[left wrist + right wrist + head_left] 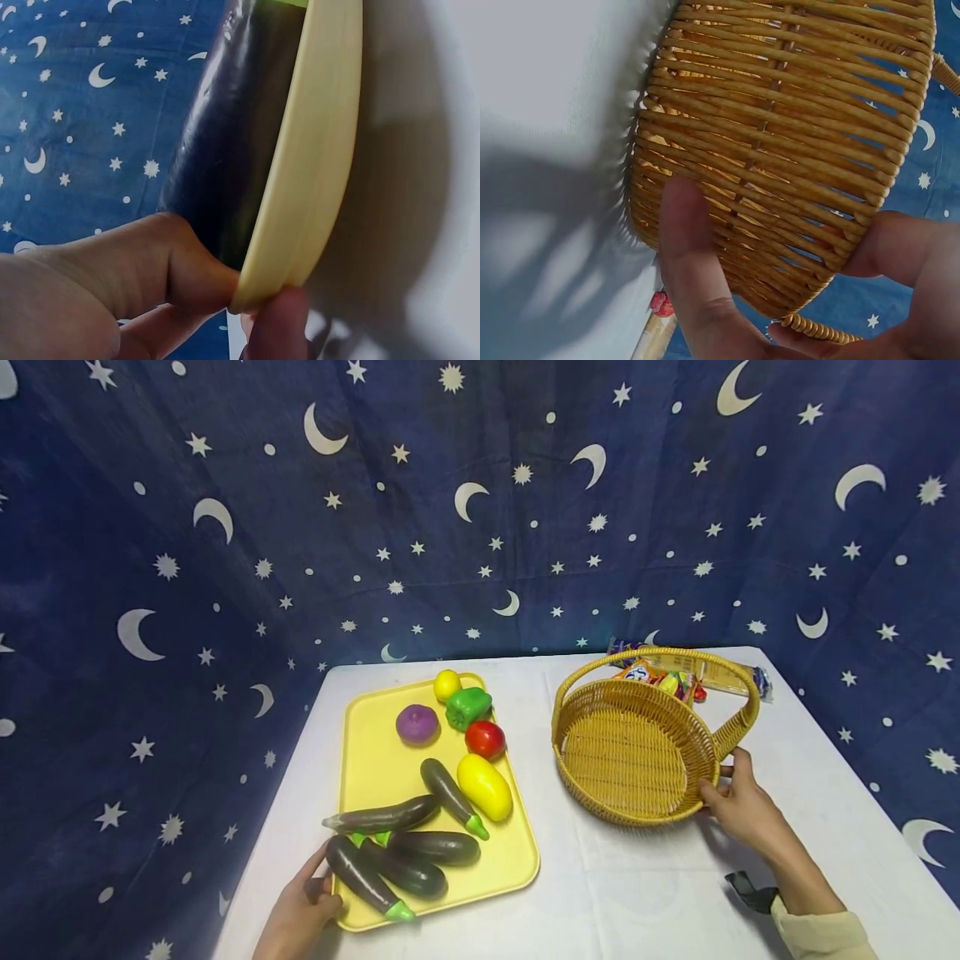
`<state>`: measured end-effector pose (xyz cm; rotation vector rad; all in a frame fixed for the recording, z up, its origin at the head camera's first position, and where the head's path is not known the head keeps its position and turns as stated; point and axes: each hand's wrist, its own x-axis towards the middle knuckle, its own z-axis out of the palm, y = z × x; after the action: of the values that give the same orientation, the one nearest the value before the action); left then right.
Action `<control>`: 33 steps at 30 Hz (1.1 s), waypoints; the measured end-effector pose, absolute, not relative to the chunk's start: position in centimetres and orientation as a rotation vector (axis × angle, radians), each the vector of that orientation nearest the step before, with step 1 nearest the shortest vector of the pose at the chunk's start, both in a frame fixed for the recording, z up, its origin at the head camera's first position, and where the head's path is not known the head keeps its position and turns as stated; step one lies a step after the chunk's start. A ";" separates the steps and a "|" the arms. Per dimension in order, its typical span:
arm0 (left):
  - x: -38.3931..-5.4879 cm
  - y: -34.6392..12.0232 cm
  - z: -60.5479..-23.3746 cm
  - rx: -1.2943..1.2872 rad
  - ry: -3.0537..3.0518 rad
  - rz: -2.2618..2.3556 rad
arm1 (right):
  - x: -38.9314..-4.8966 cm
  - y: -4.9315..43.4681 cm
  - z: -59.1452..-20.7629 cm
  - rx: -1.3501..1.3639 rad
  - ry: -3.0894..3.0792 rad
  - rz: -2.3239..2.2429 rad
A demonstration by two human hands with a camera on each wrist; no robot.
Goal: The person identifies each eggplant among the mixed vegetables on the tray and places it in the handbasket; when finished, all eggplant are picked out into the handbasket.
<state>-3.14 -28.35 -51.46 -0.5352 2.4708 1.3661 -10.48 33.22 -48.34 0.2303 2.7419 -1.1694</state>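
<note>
My left hand (298,906) pinches the near left rim of a yellow tray (367,752); in the left wrist view, thumb and fingers sit on either side of the tray edge (311,157). Several dark eggplants (363,877) lie in the tray's near part, one right beside that hand. Farther back on it are a yellow mango-shaped fruit (484,787), a red tomato (485,740), a green bell pepper (468,707), a lemon (447,685) and a round purple vegetable (417,725). On the right, my right hand (746,806) grips the side of a bare wicker basket (622,760), below its handle.
Behind the basket lie colourful snack packets (678,683) and a long clear package (723,675), partly hidden by it. A dark strap (750,893) hangs at the right wrist. White cloth (543,760) covers the table; a blue star-and-moon curtain (480,568) stands behind it.
</note>
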 end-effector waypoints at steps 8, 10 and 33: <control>-3.4 -28.5 -51.0 -0.579 2.406 1.418 | -10.1 32.8 -48.4 0.241 2.743 -1.175; -3.4 -28.5 -51.1 -0.577 2.389 1.434 | -10.0 32.7 -48.4 0.254 2.737 -1.170; -3.2 -28.4 -51.5 -0.551 2.330 1.534 | -8.9 32.2 -49.0 0.285 2.601 -1.329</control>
<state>-3.17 -28.36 -51.48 -0.5514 2.3295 1.5338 -8.93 32.23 -49.01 0.2846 2.6007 -1.3288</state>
